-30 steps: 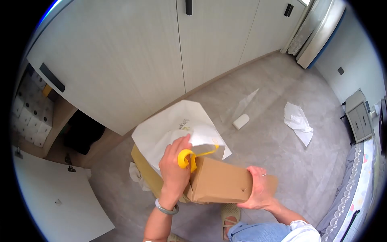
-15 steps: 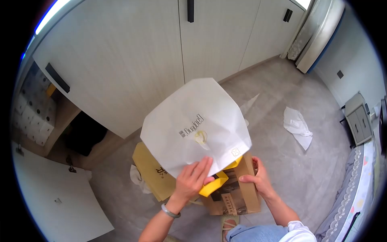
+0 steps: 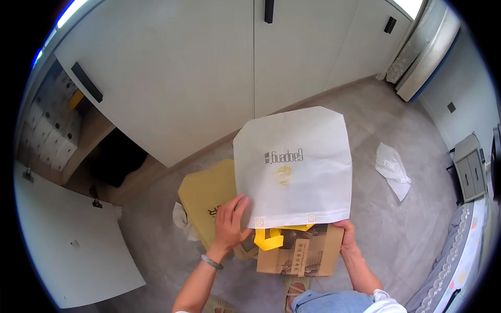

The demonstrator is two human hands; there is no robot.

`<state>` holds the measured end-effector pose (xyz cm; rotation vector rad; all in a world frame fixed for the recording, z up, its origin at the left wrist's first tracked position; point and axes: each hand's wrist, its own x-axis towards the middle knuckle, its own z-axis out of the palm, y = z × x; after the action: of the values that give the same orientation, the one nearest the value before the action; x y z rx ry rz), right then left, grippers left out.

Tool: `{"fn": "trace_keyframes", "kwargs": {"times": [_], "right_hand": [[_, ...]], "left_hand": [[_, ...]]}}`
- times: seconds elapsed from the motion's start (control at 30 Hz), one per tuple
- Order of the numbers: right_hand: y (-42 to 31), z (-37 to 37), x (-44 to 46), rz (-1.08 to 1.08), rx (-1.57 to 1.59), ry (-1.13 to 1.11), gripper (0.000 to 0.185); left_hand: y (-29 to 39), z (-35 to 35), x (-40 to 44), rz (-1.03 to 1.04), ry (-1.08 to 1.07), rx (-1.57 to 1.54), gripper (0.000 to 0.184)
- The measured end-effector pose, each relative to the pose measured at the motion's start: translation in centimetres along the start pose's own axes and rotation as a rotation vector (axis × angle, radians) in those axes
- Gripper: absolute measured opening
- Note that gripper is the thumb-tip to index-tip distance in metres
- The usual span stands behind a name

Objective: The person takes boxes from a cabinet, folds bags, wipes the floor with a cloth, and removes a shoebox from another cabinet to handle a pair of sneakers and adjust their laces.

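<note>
One white bag (image 3: 313,193) filled the middle of the head view, lying over the upper part of a brown carton (image 3: 326,255) held low in front of the person. Half a second earlier the bag had slanted across the carton with the left fingers on its lower edge; now it had swung to the right and squared up, its hemmed edge running along the carton's top, which seemed to bring the two roughly into line. The left hand (image 3: 229,227) was now just beside the bag's left edge, its fingers spread and clamped on nothing, though whether they brushed the bag I cannot tell. The right hand (image 3: 348,237) had its fingers curled tight on the carton's upper right corner. The bag looked like thin, soft non-woven cloth, nearly square with clipped far corners, faintly creased and printed in grey and yellow; its yellow handle (image 3: 269,241) was a flat, folded strap. The carton was stiff, boxy cardboard with dark printed pictures. A matte tan bag (image 3: 203,193) lay left on the smooth, mottled grey floor (image 3: 417,224).
</note>
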<state>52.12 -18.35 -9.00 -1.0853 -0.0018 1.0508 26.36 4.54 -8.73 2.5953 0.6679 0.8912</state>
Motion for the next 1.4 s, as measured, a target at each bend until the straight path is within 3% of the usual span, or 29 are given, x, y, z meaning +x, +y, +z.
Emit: {"fn": "trace_keyframes", "kwargs": {"times": [0.07,0.13,0.17,0.23,0.27,0.33,0.4,0.47,0.63,0.7,0.73,0.8,0.83,0.9,1.03,1.1,1.13,1.2,1.23,1.33,1.4], "right_hand": [[0.0,0.2,-0.2,0.03,0.057,-0.002,0.043],[0.1,0.4,-0.2,0.057,0.115,-0.001,0.043],[0.2,0.4,-0.3,0.059,0.135,-0.015,0.045],[0.3,0.7,-0.3,0.068,0.151,-0.034,0.046],[0.4,1.1,-0.1,0.064,0.2,-0.011,0.047],[0.5,1.0,0.3,0.062,0.245,0.014,0.048],[0.7,0.5,0.8,-0.069,0.215,0.134,0.052],[0.4,0.7,0.2,-0.038,0.187,0.144,0.052],[0.7,-0.7,1.4,-0.009,0.238,0.187,0.049],[0.2,-1.5,1.6,0.061,0.152,-0.007,0.049],[0.0,-1.1,1.6,0.058,0.156,0.0,0.049],[-0.6,-0.2,1.8,0.066,0.006,-0.031,0.049],[-0.6,-0.6,2.4,0.102,0.002,-0.037,0.05],[-1.6,-0.2,2.6,0.176,0.044,-0.015,0.05],[-3.0,1.2,3.0,0.372,-0.097,0.021,0.051],[-2.9,1.3,3.2,0.484,-0.29,-0.004,0.056],[-2.5,1.2,3.6,0.485,-0.282,-0.001,0.056],[-1.6,1.6,4.1,0.551,-0.354,-0.112,0.059],[-1.5,2.2,4.1,0.56,-0.384,-0.117,0.06],[-1.5,4.1,4.2,0.591,-0.389,-0.193,0.06],[-1.2,4.3,4.5,0.611,-0.411,-0.198,0.06]], "left_hand": [[-0.9,0.9,-0.1,0.031,0.014,0.0,0.087],[-0.1,2.3,0.4,-0.278,0.196,-0.031,0.061],[-0.7,3.0,0.0,-0.283,0.195,-0.03,0.061],[-1.5,3.9,-0.3,-0.679,-0.164,-0.327,0.037],[-1.4,4.2,-1.0,-0.684,-0.159,-0.326,0.037],[0.6,3.4,-1.4,-0.376,-0.126,-0.165,0.021],[1.6,2.5,-1.3,-0.348,-0.16,-0.119,0.016],[2.8,1.3,-0.9,-0.251,-0.24,-0.045,0.01],[2.2,1.3,-1.1,-0.207,-0.246,0.001,0.011],[1.7,0.7,-0.6,-0.13,-0.406,0.104,0.012],[1.6,0.1,0.2,-0.124,-0.411,0.101,0.012],[1.7,-1.0,1.9,0.202,-0.374,0.174,0.012],[1.7,-1.8,1.8,0.203,-0.375,0.169,0.012],[1.1,-3.5,1.6,0.289,-0.762,0.013,0.014],[0.4,-7.0,1.0,0.3,-0.936,-0.14,0.029],[1.8,-9.9,3.2,0.042,-1.119,0.1,0.048],[2.6,-10.5,4.0,0.046,-1.126,0.102,0.048],[5.1,-10.0,5.4,0.063,-0.644,0.003,0.061],[6.0,-8.7,5.9,0.069,-0.645,0.003,0.061],[6.3,-3.2,5.7,0.245,-0.347,-0.131,0.045],[5.6,-0.2,5.1,0.318,-0.559,0.112,0.026]]}}
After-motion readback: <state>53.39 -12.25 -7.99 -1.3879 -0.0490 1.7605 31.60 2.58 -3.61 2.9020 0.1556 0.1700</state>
